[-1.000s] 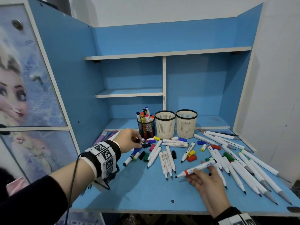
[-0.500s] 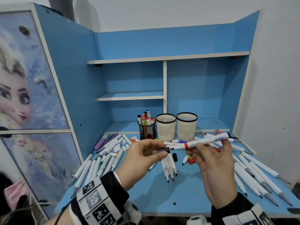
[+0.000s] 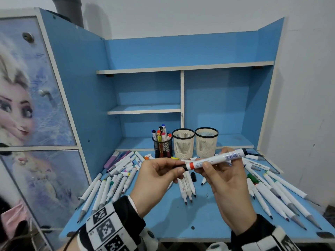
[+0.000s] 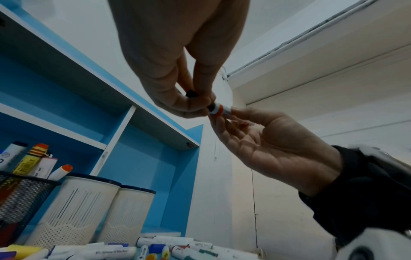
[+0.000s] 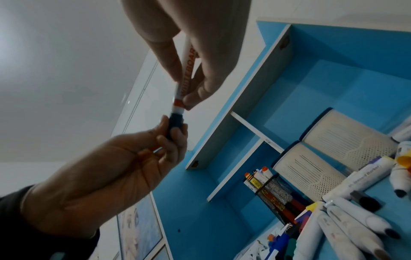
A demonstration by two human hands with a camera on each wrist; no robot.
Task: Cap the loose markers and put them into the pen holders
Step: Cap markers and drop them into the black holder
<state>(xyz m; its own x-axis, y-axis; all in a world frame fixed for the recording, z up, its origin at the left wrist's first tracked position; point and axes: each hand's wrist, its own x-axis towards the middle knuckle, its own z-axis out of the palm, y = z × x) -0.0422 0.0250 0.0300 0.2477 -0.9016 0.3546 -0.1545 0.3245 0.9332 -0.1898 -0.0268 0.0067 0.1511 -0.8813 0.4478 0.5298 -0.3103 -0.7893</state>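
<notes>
Above the desk, my right hand (image 3: 215, 166) grips a white whiteboard marker (image 3: 217, 159) with an orange band, held level. My left hand (image 3: 174, 169) pinches a black cap (image 3: 181, 166) that sits on the marker's left tip. The right wrist view shows the same cap (image 5: 175, 125) over the tip, below the marker (image 5: 186, 70). In the left wrist view the cap (image 4: 211, 106) meets the orange band. Many loose uncapped markers (image 3: 108, 189) lie on the blue desk (image 3: 163, 223). Two cream pen holders (image 3: 183, 143) (image 3: 206, 141) stand at the back.
A black mesh holder (image 3: 162, 146) with several capped markers stands left of the cream holders. Loose caps, one black (image 3: 193, 176), lie among the markers in the middle. More long markers (image 3: 282, 198) fan out at the right. Blue shelves (image 3: 145, 108) rise behind.
My left hand picked up a black cap from the pile and my right lifted the marker off the desk. The two came together, and the cap now covers the tip.
</notes>
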